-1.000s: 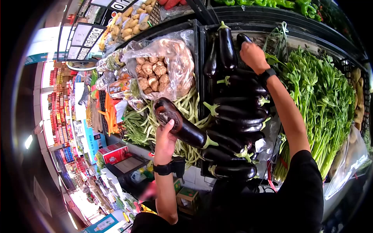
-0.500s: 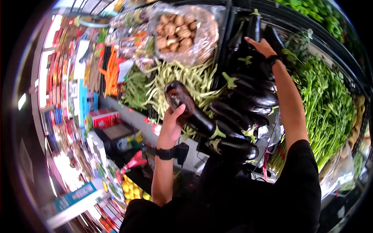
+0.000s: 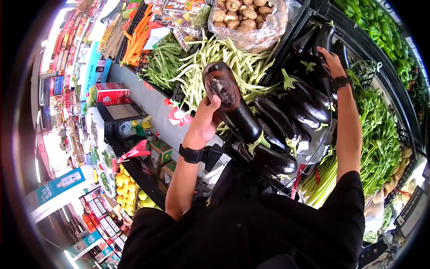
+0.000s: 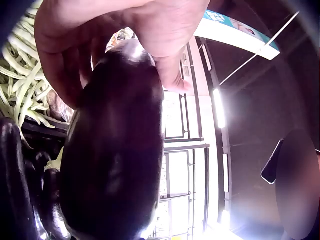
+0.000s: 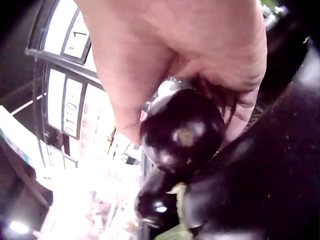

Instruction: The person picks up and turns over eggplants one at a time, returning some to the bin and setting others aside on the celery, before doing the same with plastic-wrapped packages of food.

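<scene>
My left hand (image 3: 204, 122) grips a large eggplant (image 3: 237, 110) above the green beans, thumb on its side; a brown, wrinkled patch marks the upper end. In the left wrist view the fingers and thumb of the left hand (image 4: 120, 35) straddle the same eggplant (image 4: 115, 145). At the upper right of the head view, my right hand (image 3: 333, 65) is at the eggplant pile (image 3: 304, 105). The right wrist view shows the right hand (image 5: 185, 55) with thumb and fingers around one eggplant (image 5: 182, 135), its rounded end facing the camera.
Pale green beans (image 3: 242, 67) and a plastic bag of mushrooms (image 3: 244, 18) lie beyond the left hand. Leafy greens (image 3: 376, 134) fill the crate on the right. Carrots (image 3: 136, 40), a red box (image 3: 112, 95) and yellow fruit (image 3: 126, 188) are toward the left.
The head view has turned, so the crates appear shifted and tilted. My right hand has gone from one eggplant at the crate's far edge to the one beside it. The left keeps its eggplant.
</scene>
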`<state>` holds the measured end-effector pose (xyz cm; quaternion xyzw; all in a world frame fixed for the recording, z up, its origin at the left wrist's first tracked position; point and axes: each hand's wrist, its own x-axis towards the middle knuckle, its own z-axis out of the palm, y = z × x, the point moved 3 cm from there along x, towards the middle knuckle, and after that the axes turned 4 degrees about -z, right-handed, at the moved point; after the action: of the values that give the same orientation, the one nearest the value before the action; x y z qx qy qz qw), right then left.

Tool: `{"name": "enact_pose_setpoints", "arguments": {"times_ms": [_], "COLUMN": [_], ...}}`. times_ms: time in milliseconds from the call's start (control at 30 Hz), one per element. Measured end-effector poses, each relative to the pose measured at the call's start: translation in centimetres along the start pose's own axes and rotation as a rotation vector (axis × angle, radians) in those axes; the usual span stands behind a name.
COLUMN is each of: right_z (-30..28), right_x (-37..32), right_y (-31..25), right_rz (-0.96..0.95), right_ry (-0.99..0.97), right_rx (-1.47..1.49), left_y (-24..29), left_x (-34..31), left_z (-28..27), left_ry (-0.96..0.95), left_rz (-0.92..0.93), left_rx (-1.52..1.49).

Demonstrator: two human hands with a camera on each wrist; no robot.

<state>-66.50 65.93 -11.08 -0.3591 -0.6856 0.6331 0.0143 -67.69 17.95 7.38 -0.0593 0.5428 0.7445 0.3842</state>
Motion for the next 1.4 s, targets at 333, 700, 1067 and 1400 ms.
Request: {"name": "enact_pose_setpoints", "arguments": {"times_ms": [333, 700, 1067, 1400], "right_z": [-0.6, 4.2, 5.1, 1.8], "right_x": [-19.4, -31.0, -29.1, -16.0], "right_y": [-1.5, -0.5, -6.4, -9.6], "right_rz": [-0.366, -0.556, -0.397, -0.379], "right_ry": [-0.179, -0.054, -0.274, -0.210], "right_rx": [-0.091, -0.677, -0.085, 0.396], "left_y": [-0.4, -1.9, -0.5, 0.9], "left_x": [-2.0, -2.6, 3.9, 19.7], "left_z": [-2.1, -2.4, 7.3, 23.2], "left_ry": [0.031, -0.070, -0.253, -0.416], "left_rz": [-0.044, -0.073, -0.036, 0.002], "left_rx": [0.021, 0.068, 0.224, 0.743]}}
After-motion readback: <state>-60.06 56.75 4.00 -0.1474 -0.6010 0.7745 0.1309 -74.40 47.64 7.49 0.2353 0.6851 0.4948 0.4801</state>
